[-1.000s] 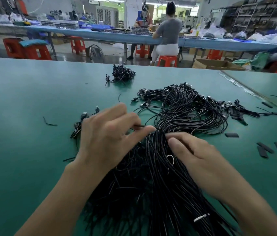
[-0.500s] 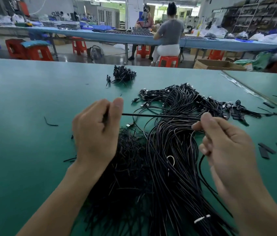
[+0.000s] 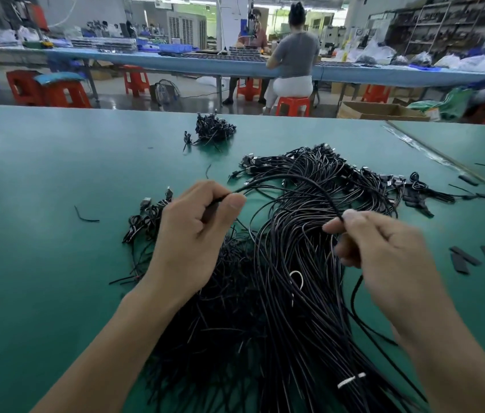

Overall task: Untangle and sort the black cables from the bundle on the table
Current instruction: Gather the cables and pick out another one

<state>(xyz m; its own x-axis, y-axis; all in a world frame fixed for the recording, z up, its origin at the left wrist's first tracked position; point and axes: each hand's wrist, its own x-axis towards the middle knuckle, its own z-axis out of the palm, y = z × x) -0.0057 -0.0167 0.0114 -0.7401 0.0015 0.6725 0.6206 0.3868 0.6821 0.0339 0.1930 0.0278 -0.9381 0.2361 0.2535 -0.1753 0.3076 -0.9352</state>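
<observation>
a single thin black cable (image 3: 294, 177) is pinched between thumb and forefinger of the left hand (image 3: 193, 234), with the other fingers curled under. the same cable is pinched further along by the thumb and fingertips of the right hand (image 3: 384, 257), which are also curled. between the two hands the cable is arched up and away, raised above the large bundle of black cables (image 3: 288, 308). past the right hand it is dropped back down beside the bundle.

the bundle is spread on the green table (image 3: 41, 278), from the near edge up the middle. it is bound low down by a white tie (image 3: 351, 380), and a small white loop (image 3: 297, 278) is seen among the strands. its far end is fanned out into a heap of plug ends (image 3: 324, 165).

a small knot of black cables with metal plugs (image 3: 145, 216) is laid just left of the left hand. a smaller black cable pile (image 3: 213, 129) is set well apart, toward the far table edge. flat black strips (image 3: 464, 257) are scattered to the right, and a short black scrap (image 3: 84, 216) lies to the left.

behind, a person in a grey top (image 3: 294, 52) is seated on a red stool (image 3: 293, 104) at a long blue bench (image 3: 175, 62). a cardboard box (image 3: 378, 111) is placed on the floor nearby.
</observation>
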